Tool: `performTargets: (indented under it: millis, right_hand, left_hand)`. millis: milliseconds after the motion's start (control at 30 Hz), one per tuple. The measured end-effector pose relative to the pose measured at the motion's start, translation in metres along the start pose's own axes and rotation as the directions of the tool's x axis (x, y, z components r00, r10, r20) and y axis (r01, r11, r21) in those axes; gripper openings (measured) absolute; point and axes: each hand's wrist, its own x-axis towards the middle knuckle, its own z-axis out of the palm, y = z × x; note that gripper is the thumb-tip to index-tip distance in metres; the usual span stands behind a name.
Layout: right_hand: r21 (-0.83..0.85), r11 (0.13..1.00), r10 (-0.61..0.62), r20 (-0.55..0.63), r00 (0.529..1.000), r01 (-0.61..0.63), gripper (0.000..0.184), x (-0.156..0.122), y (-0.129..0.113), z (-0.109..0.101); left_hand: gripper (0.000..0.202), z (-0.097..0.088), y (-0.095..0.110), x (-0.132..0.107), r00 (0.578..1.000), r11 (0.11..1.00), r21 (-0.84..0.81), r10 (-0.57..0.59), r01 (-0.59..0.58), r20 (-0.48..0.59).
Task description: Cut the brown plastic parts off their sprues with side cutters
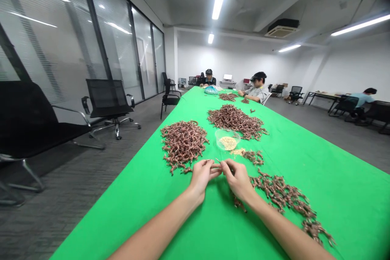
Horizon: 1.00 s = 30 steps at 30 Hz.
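Observation:
My left hand (201, 176) is closed, thumb against the fingers; whatever it pinches is too small to make out. Right beside it, my right hand (238, 178) grips a thin, pointed tool (217, 160), tip angled towards the left fingers. Just beyond the hands stands a clear plastic bowl (218, 141) of small pale-yellow pieces, with more of them (236, 152) spilled at its right. A heap of small brown figurines (184, 142), apparently animals with legs, lies ahead of my left hand. More brown figurines (283, 193) are strewn beside my right forearm.
A green cloth (137, 195) covers the long table. Farther up are a larger figurine heap (236, 120) and a blue plastic bag (211, 90). Two people sit around the far end, one on the right (257, 89). Office chairs (106, 99) line the left side.

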Motion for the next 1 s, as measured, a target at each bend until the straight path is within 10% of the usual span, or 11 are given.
performTargets:
  millis: [1000]
  right_hand:
    - [0.119, 0.984, 0.147, -0.09, 0.985, -0.136, 0.045, -0.014, 0.007, -0.004]
  left_hand:
    - [0.016, 0.016, -0.003, -0.015, 0.995, 0.998, 0.047, 0.034, -0.039, 0.095]
